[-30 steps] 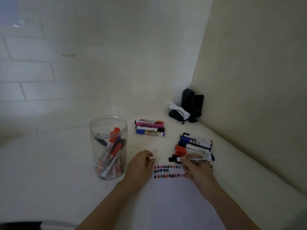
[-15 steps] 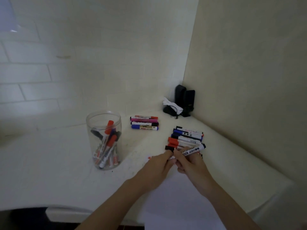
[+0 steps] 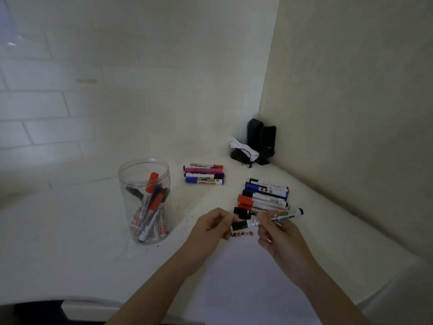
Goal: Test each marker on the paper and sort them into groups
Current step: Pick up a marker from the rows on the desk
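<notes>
I hold a black whiteboard marker above the top edge of the white paper. My right hand grips its white barrel. My left hand pinches its black cap at the left end. Small red and black test marks run along the paper's top edge, just under my hands. A group of several markers lies directly behind my hands. A smaller group of markers lies farther back on the counter. A clear jar with several markers stands to the left.
Black objects with a white cloth or paper sit in the far corner where two walls meet. The right wall runs close along the counter. The counter's front edge shows at the lower left.
My right hand lifted a marker from the front of the near group, and my left hand came over from the counter and took hold of its cap. The camera view also shifted.
</notes>
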Available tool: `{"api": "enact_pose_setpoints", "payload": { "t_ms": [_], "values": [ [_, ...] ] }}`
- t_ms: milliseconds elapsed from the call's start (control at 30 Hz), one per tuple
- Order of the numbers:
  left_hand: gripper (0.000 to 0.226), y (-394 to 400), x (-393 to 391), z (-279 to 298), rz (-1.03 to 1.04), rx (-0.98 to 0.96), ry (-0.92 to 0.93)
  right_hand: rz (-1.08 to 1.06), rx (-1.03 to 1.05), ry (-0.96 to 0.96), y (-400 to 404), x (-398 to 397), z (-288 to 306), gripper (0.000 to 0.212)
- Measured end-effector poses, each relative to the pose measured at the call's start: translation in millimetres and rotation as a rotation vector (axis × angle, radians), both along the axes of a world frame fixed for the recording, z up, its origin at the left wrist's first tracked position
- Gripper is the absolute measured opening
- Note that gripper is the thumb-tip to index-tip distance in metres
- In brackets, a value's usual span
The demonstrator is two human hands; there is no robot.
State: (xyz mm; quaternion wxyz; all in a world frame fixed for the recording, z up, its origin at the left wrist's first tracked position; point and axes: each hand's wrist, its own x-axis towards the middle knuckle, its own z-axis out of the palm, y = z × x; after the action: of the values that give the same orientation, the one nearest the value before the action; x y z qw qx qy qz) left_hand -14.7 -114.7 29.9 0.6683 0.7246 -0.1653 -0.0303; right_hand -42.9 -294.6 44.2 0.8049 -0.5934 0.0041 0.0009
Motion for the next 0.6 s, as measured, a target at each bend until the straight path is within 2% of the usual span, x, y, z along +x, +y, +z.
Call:
{"api": "enact_pose_setpoints", "payload": {
  "t_ms": [67, 133, 267, 367, 400, 500, 600],
  "values": [
    [0.026, -1, -2, 1, -0.001, -0.105, 0.063, 0.03, 0.12, 0.059, 1, -1, -3, 0.018],
    [0.031, -2, -4, 2, 0.013, -0.117, 0.049, 0.027, 0.16, 0.085, 4, -1, -5, 0.016],
    [0.021, -6, -4, 1, 0.054, -0.1, 0.005, 0.043, 0.176, 0.142, 9, 0, -4, 0.022],
    [0.021, 0, 0, 2, 0.166, -0.198, 0.098, 0.154, 0.309, 0.284, -3, -2, 0, 0.029],
    [0.02, 3, 1, 2, 0.191, -0.243, 0.129, 0.174, 0.278, 0.317, -8, -2, 1, 0.029],
    [0.018, 9, 1, 1, 0.152, -0.338, 0.21, 0.221, -0.117, 0.329, -16, 0, -3, 0.026],
    [0.021, 7, -3, 1, 0.049, -0.302, 0.2, 0.329, -0.313, 0.249, -7, 2, -1, 0.026]
  ]
}}
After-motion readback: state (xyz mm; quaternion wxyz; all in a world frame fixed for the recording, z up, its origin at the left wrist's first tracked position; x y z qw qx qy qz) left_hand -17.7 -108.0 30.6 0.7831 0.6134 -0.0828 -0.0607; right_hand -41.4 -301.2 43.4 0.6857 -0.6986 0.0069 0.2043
